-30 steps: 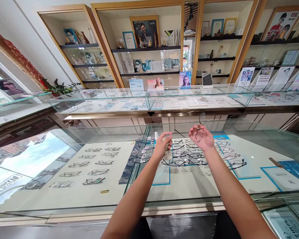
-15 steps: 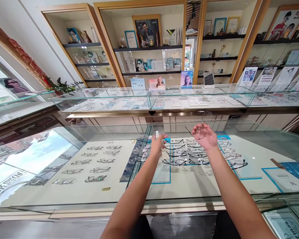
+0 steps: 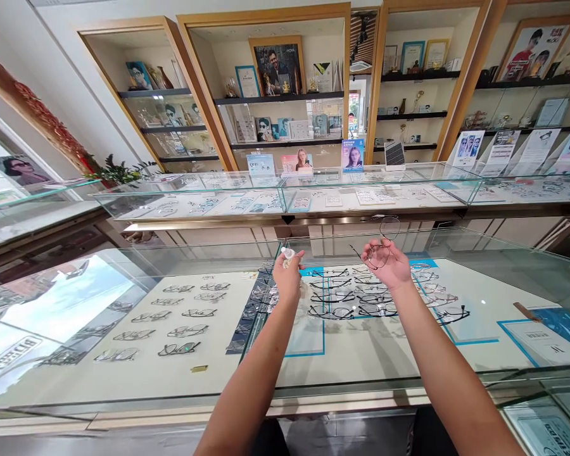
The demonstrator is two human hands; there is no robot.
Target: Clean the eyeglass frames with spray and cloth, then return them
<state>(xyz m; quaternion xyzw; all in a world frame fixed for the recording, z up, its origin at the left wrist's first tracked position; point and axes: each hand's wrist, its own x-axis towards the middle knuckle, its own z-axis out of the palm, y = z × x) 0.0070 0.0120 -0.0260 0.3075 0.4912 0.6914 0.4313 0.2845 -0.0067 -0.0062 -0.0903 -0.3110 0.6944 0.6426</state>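
My left hand (image 3: 287, 277) is closed round a small clear bottle with a white cap (image 3: 288, 253); its cap end shows above the fingers and the rest is mostly hidden. Held up to the right, in my right hand (image 3: 394, 267), is a pair of eyeglasses (image 3: 389, 217) with thin dark round rims. One lens stands above the fingers, and the other lies across the palm. A temple sticks out to the left. Both hands are above the glass display case (image 3: 389, 384), apart from each other.
Rows of eyeglasses (image 3: 331, 313) lie inside the case under the hands, with more eyeglasses (image 3: 188, 330) on the left. A second glass counter (image 3: 209, 183) runs behind, carrying upright cards such as a purple one (image 3: 352, 156). Wooden shelves (image 3: 268, 14) line the wall.
My left hand has shifted left and slightly up, and the bottle has tilted so that its cap leans left. My right hand keeps the eyeglasses at nearly the same place.
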